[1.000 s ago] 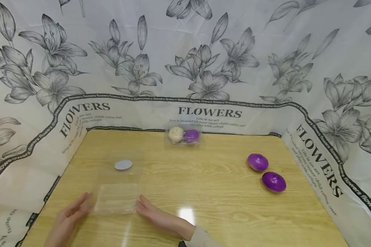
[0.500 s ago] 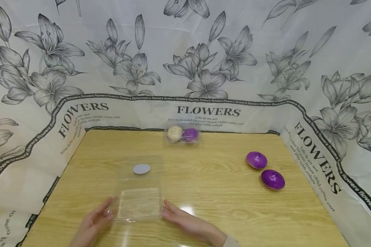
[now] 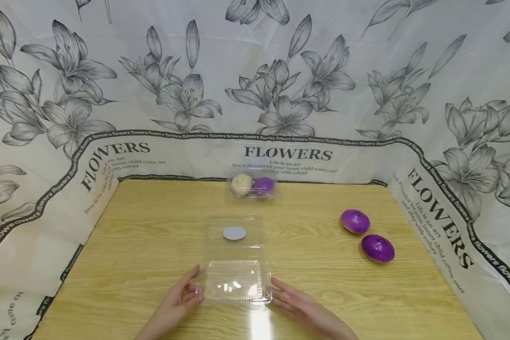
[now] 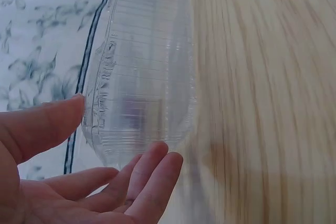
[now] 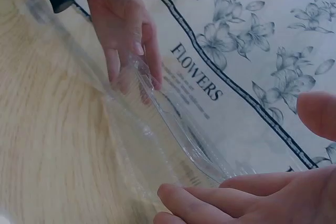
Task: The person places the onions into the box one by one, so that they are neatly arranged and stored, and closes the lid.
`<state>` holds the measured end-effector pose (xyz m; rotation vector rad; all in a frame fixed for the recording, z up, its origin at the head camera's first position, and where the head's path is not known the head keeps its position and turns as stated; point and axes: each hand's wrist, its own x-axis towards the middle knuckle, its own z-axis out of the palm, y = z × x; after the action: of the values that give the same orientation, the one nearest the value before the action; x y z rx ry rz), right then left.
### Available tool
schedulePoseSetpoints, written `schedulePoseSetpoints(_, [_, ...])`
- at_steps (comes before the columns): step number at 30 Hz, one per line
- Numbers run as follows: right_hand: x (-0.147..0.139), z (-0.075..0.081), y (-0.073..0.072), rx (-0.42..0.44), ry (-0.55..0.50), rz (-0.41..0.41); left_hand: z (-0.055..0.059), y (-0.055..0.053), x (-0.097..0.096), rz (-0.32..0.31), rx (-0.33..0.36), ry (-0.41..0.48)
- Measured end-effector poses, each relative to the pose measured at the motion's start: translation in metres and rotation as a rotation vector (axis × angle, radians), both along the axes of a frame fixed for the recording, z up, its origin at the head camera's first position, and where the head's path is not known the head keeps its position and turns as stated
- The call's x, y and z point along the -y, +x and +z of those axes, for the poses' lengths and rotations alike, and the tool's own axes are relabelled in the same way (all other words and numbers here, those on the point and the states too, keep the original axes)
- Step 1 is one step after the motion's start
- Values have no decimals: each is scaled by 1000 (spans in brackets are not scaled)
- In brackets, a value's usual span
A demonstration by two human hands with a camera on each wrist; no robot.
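A clear plastic clamshell container (image 3: 236, 282) lies unfolded on the table, its lid away from me with a white oval label (image 3: 234, 233) on it. My left hand (image 3: 174, 300) is at the left side of its tray; in the left wrist view the thumb (image 4: 50, 127) and fingers (image 4: 157, 182) stand apart around the ridged end. My right hand (image 3: 303, 304) has its straight fingers along the tray's right side, and in the right wrist view its thumb (image 5: 317, 116) is held away from the plastic.
A second clear container (image 3: 252, 196) at the back edge holds a cream round item (image 3: 241, 184) and a purple one (image 3: 263, 186). Two glossy purple onion-shaped items (image 3: 355, 221) (image 3: 378, 248) lie at the right. Flower-printed cloth (image 3: 289, 153) surrounds the wooden table (image 3: 314, 255).
Both hands and the unfolded container have moved to the right, from the left part of the table to near its middle. The purple items and the back container stay put.
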<state>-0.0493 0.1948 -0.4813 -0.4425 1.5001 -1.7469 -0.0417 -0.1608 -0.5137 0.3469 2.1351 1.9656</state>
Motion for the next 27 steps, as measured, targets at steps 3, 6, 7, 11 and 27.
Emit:
schedulePoseSetpoints(3, [-17,0,0,-14,-23,-6,1,-5,-16,-13,37,-20])
schedulePoseSetpoints(6, [-29,-1,-1,-41,-59,-9,-1,-8,-29,-14,28,-34])
schedulePoseSetpoints(7, [-32,-1,-1,-47,-68,-12,-1,-10,-32,-14,21,-41])
schedulePoseSetpoints(11, [-38,-2,-2,-65,-66,-30,-5,-17,-36,-20,-31,-56])
schedulePoseSetpoints(27, [-46,10,-22,-157,92,-107,-25,-49,-30,-127,-209,-49])
